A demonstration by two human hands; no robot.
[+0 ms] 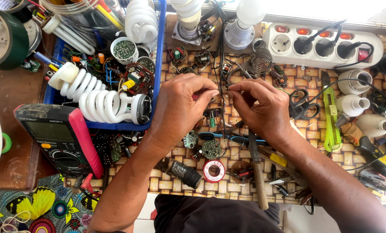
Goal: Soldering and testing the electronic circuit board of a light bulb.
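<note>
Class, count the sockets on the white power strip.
5 sockets on the white power strip at upper right: two left ones free, three right ones hold black plugs.

One view only: head cam, worn by the person, looking near-vertically down onto the woven-pattern worktop [244, 181]. Close range; both forearms enter from bottom edge, left hand [180, 108] and right hand [262, 108] at frame centre. Top edge reaches power strip [322, 43]. No second view, so no overlap to report.
</note>
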